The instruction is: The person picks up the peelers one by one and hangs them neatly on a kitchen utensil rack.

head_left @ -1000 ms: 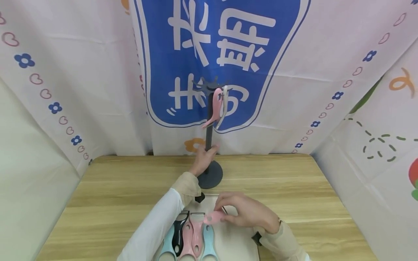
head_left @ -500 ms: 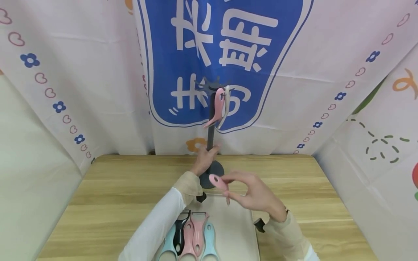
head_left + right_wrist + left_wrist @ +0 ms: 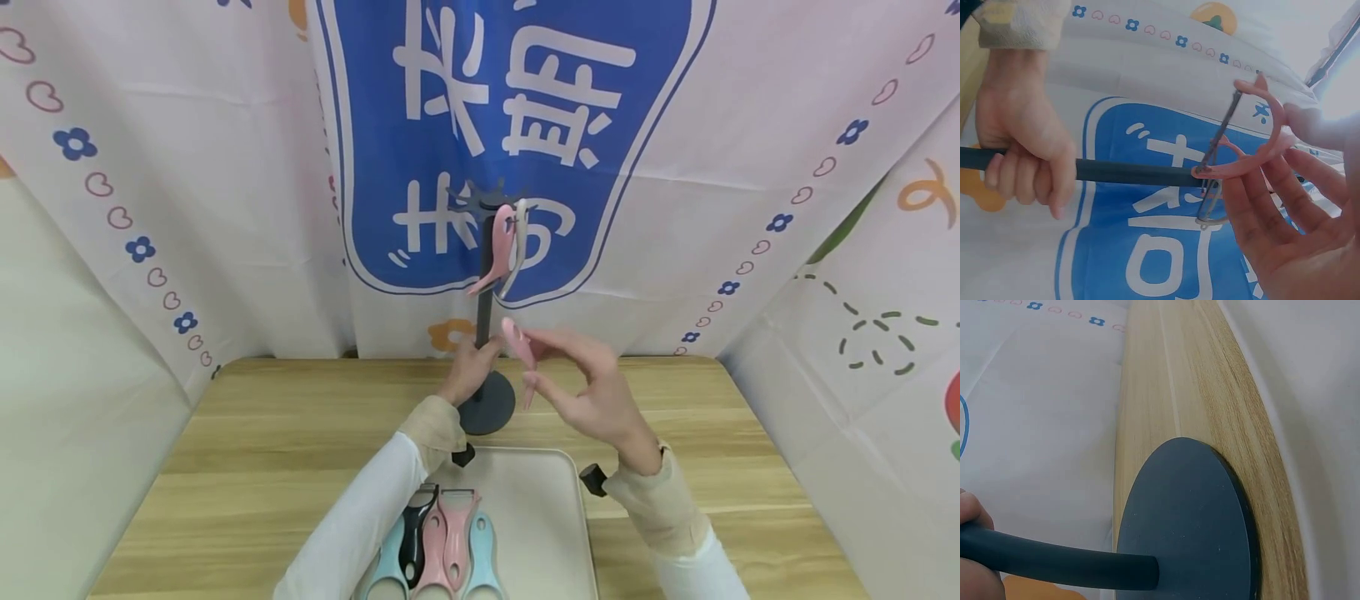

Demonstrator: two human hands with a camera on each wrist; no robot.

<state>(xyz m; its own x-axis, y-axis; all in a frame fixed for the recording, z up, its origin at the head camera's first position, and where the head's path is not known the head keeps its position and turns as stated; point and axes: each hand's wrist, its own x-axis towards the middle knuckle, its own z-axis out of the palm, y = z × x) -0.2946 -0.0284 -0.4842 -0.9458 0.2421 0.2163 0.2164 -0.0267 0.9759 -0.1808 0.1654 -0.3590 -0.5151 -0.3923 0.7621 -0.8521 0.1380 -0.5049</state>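
Observation:
My left hand (image 3: 468, 371) grips the pole (image 3: 483, 317) of a dark stand low down, just above its round base (image 3: 487, 408). In the right wrist view its fingers curl round the pole. A pink peeler (image 3: 517, 340) is pinched between thumb and fingers of my right hand (image 3: 596, 387), held up beside the pole, right of my left hand. The peeler's frame and metal blade (image 3: 1225, 128) show in the right wrist view. From the hooked top (image 3: 480, 198) of the stand hang another pink peeler (image 3: 502, 246) and a whitish peeler (image 3: 519, 250).
A cream tray (image 3: 555, 533) on the wooden table (image 3: 262, 433) holds several peelers: a black one (image 3: 412, 537), pink ones (image 3: 458, 542) and light blue ones (image 3: 482, 550). A printed cloth (image 3: 262, 167) hangs behind the stand.
My right hand has lifted the pink peeler off the tray and carried it up and away, toward the stand. My left hand keeps its grip on the pole.

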